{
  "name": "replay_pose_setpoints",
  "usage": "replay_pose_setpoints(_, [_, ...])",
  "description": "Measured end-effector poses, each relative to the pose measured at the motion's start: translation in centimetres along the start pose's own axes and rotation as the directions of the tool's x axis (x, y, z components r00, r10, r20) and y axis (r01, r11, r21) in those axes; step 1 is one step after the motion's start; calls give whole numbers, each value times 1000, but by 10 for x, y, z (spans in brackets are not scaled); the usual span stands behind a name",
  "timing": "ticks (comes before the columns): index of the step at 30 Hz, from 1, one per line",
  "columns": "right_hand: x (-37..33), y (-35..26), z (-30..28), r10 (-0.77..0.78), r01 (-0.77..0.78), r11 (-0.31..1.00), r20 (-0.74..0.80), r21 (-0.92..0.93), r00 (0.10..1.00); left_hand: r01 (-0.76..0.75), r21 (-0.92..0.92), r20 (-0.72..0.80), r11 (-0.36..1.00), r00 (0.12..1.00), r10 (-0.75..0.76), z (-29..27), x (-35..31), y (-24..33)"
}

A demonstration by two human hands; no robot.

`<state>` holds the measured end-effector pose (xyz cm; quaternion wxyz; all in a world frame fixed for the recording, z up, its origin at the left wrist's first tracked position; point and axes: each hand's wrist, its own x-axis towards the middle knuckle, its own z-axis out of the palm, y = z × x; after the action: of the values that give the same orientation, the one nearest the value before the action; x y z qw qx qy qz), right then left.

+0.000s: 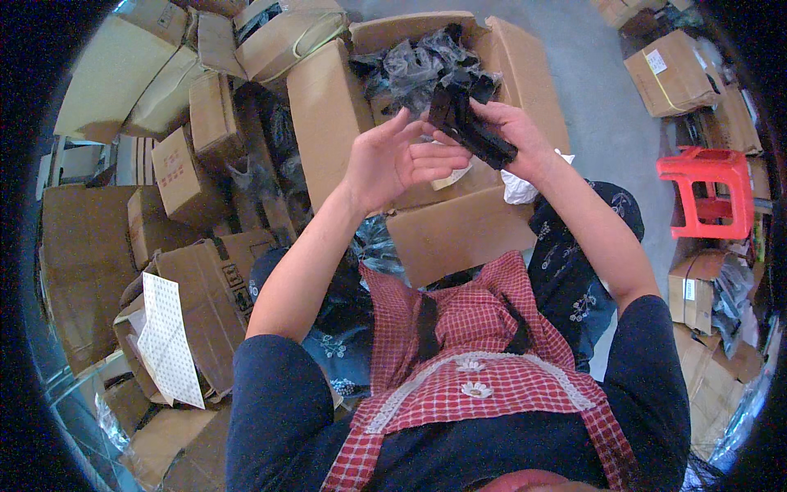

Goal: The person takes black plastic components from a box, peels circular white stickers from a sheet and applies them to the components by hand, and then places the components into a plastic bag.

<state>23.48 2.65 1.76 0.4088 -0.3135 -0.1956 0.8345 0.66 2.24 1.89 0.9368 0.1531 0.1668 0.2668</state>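
In the head view, your right hand (518,138) is clamped on a black angular part (474,135), perhaps plastic, above a cardboard box (459,236) holding dark, plastic-wrapped pieces (416,66). Your left hand (395,160), fingers loosely extended, is just beside the part; contact is hard to tell.

The head view looks steeply down and forward from the wearer's brow, so near that the checked apron (525,410) fills the bottom. The left hand (398,160) and right hand (516,135) sit above centre, before an open carton (328,123). Its wide fisheye reaches a red stool (736,193) at the right, bending edges toward a dark rim.
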Motion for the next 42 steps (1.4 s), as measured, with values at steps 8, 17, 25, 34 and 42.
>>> replay_pose_setpoints(8, [-1,-1,17,15,-8,987,-41,158,999,-27,52,-72,998,997,31,5,-1,0])
replay_pose_setpoints(17, [6,0,-2,14,-57,945,133,322,991,-48,84,-147,995,987,60,-7,6,-4])
replay_pose_setpoints(25, [-4,-15,3,-110,44,976,306,215,945,-3,199,-385,980,919,81,-55,19,-18])
replay_pose_setpoints(34, [-58,-117,-34,-459,377,841,143,387,877,327,854,-480,405,797,366,-135,14,-56])
replay_pose_setpoints(42, [-64,-131,-66,-465,467,881,-333,-78,820,423,843,-520,331,798,305,-176,3,-73])
